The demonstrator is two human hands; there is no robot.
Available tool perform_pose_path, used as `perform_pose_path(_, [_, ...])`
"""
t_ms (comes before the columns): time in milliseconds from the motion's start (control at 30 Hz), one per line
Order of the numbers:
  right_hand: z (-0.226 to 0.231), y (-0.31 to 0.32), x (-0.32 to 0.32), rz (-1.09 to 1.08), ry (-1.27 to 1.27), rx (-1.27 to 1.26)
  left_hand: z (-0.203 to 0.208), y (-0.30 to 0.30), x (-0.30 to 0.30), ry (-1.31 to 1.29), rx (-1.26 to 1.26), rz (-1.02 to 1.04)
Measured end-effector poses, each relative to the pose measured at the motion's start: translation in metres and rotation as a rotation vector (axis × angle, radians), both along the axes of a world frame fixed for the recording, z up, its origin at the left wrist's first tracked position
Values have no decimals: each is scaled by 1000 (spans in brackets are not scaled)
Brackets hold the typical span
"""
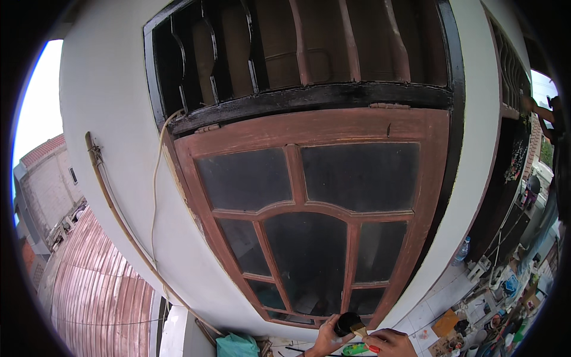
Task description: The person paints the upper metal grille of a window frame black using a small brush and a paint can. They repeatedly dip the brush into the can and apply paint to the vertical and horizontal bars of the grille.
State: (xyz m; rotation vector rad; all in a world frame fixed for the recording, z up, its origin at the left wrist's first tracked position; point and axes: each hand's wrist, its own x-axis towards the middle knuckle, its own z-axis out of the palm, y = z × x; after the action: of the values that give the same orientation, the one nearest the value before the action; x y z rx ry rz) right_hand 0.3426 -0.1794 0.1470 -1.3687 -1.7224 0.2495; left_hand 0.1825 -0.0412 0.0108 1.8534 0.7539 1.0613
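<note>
Low in the view, my left hand [325,339] is closed round a small dark cup [342,325] that is black inside. My right hand [394,343] grips a paintbrush [360,330] with pale bristles and a red handle. Its bristle end is at the cup's right rim; whether it dips inside I cannot tell. Ahead of both hands is a brown wooden window sash [297,207] with several dark glass panes. Above it, the frame [309,97] is glossy black. Some wavy bars [256,47] over it are black, others brown [350,41].
A bamboo pole [113,205] and a cord lean along the white wall [119,119] at left, over a corrugated metal roof [101,291]. A green bag [237,345] lies below. At right, a plastic bottle [462,250] stands near a cluttered tiled floor [428,309].
</note>
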Motion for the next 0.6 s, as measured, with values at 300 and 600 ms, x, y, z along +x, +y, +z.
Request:
perform_pose_path(300, [-5, 25, 12, 124, -92, 125, 8, 13, -11, -69, 184, 86])
perform_pose_path(600, [0, 24, 31, 114, 54, 10, 0, 16, -8, -152, 94, 33])
